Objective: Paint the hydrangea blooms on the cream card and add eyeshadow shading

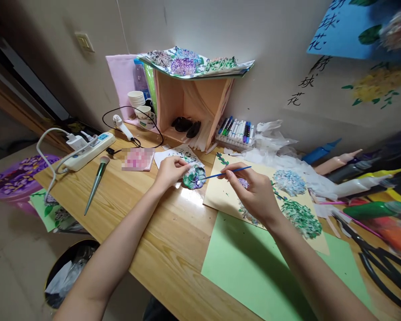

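Observation:
A small round palette (190, 179), smeared with green, purple and white paint, is pinched at its left edge by my left hand (172, 171). Between the fingers of my right hand (249, 189) is a thin blue paintbrush (235, 170), its tip at the palette's right part. Below my right hand lies a cream sheet (217, 191) with textured flowers in blue, green and purple. Part of that sheet is hidden by the hand. A light green sheet (240, 263) lies partly under it, nearer the front edge.
A makeup brush (97, 183) and a power strip (90, 153) lie at the left. Behind stand a pink box (187, 100), paper cups (143, 117) and a marker tray (235, 133). Black scissors (374, 254) and paint bottles (374, 209) crowd the right.

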Tool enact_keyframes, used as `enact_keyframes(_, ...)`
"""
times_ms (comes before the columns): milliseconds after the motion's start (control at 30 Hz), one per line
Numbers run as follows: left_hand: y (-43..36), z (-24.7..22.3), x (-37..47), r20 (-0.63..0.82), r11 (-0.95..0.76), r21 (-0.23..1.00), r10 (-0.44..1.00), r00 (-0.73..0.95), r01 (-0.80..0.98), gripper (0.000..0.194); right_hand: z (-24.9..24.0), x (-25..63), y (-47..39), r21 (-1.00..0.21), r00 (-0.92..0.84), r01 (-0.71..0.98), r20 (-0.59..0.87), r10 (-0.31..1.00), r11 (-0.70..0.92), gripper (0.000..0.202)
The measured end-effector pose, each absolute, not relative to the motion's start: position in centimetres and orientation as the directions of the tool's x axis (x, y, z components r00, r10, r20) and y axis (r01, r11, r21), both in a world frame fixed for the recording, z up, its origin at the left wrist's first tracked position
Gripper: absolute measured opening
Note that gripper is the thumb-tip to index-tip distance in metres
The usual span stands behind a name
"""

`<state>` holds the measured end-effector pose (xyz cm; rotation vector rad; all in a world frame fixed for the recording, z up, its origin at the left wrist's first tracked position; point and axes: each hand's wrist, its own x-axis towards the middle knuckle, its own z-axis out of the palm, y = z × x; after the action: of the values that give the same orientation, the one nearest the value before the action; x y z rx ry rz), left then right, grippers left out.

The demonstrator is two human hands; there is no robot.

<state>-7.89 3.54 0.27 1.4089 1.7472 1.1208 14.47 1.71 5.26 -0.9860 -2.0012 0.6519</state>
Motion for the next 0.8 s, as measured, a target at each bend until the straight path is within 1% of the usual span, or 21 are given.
enact_keyframes(100, 3.6, 0.2, -7.8, 0.037, 0.066, 0.894, 0.975, -0.218, 0.443, 0.017, 4.8, 14.3, 1.9, -0.673, -0.399, 0.461, 0.425, 0.813, 0.578, 0.015)
enact_keyframes(200, 3.6, 0.3, -7.8, 0.024, 0.072, 0.895, 0.977, -0.211, 0.440, 0.017, 4.5, 14.2, 2.1, -0.659, -0.428, 0.467, 0.416, 0.802, 0.590, 0.016)
enact_keyframes(467, 3.5, 0.4, -7.7, 0.023, 0.073, 0.886, 0.979, -0.202, 0.458, 0.019, 4.0, 14.1, 2.0, -0.567, -0.486, 0.508, 0.433, 0.759, 0.648, 0.014)
enact_keyframes(800, 3.6, 0.4, -7.7, 0.059, 0.057, 0.864, 0.975, -0.213, 0.500, 0.018, 4.0, 13.9, 1.8, -0.538, -0.549, 0.494, 0.416, 0.725, 0.683, 0.014)
